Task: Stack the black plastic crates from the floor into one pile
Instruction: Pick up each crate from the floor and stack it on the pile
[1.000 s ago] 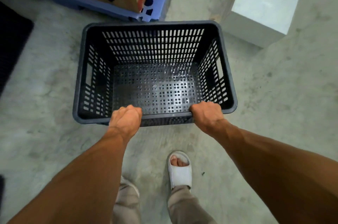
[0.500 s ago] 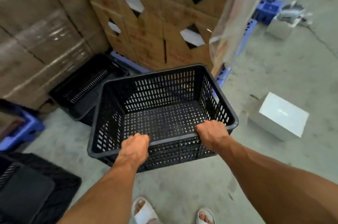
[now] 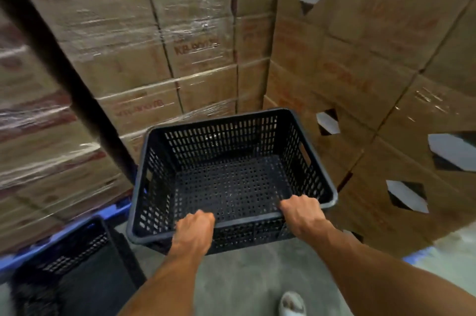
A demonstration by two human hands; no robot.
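**Crate held in both hands, facing stacked cartons**

At far left, shrink-wrapped boxes (image 3: pixel 90 19) stand on a blue pallet (image 3: pixel 113 212), and a dark post (image 3: pixel 64 70) slants across them. Below them, at lower left, a second crate (image 3: pixel 77 272) sits low by the pallet, blurred, with its open top up. Just right of it and higher is the crate (image 3: pixel 229 179), held in the air above the floor (image 3: pixel 244 277). Its near rim slopes down toward the left and its perforated bottom is in plain view.

The left hand (image 3: pixel 194 232) grips that near rim left of the middle, knuckles up. Its fingers are pressed together and curled over the edge into the crate. The right hand (image 3: pixel 301 215) grips the same rim close to the right corner, its fingers likewise together and hooked over the edge.

The crate's far wall is near the wrapped boxes, and its right side is close to brown cartons (image 3: pixel 373 83) with diamond-shaped cut-outs. Whether it touches either cannot be told. At the bottom edge, right of centre, a white sandal (image 3: pixel 292 304) rests on the grey floor.
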